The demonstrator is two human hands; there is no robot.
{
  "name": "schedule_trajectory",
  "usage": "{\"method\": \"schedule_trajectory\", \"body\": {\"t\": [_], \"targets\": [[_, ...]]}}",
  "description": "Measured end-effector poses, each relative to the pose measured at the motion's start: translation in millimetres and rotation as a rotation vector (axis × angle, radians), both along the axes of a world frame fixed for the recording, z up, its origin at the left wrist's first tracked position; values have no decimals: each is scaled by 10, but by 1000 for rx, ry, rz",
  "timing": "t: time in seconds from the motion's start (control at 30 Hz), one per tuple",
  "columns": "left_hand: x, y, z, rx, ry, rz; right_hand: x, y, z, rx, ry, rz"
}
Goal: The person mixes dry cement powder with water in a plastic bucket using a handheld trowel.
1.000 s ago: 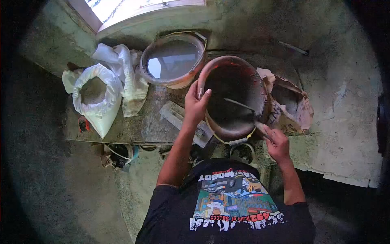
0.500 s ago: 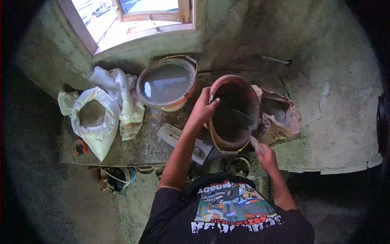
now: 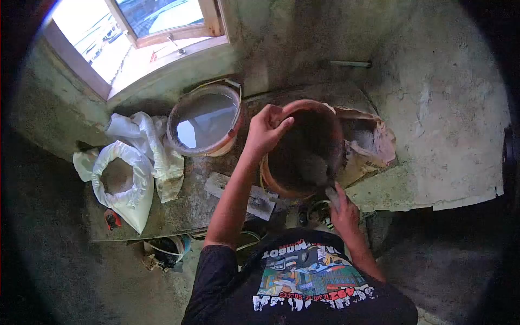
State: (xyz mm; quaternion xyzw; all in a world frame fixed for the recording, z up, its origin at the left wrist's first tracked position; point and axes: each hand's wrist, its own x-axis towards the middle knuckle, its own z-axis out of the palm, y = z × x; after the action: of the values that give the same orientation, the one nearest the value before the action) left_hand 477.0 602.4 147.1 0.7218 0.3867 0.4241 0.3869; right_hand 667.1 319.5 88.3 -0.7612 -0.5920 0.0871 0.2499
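Fingers: left hand (image 3: 264, 130) clamps bucket (image 3: 303, 149) rim | right hand (image 3: 343, 208) grips trowel (image 3: 329, 189) | water bucket (image 3: 203, 120) beside

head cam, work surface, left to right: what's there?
White sack of powder → crumpled white bags → bucket of water → left hand on the rim of the tilted orange bucket → right hand holding a tool handle → torn paper sack.

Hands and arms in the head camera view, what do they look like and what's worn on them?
Both arms are bare from above the elbow down. The left hand and right hand wear no gloves. Short black sleeves belong to a black T-shirt with a colourful printed graphic.
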Motion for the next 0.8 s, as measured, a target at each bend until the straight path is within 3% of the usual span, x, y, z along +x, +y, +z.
{"method": "schedule_trajectory", "body": {"t": [0.13, 0.2, 0.5, 0.8], "targets": [[53, 85, 7, 16, -44, 2, 204, -9, -67, -61, -229, 87], [91, 87, -30, 39, -108, 30, 228, -28, -6, -204, -154, 70], [151, -9, 104, 93, -22, 47, 279, -448, 71, -288, -114, 59], [101, 95, 85, 172, 20, 52, 192, -679, 739, -398, 25, 69]]}}
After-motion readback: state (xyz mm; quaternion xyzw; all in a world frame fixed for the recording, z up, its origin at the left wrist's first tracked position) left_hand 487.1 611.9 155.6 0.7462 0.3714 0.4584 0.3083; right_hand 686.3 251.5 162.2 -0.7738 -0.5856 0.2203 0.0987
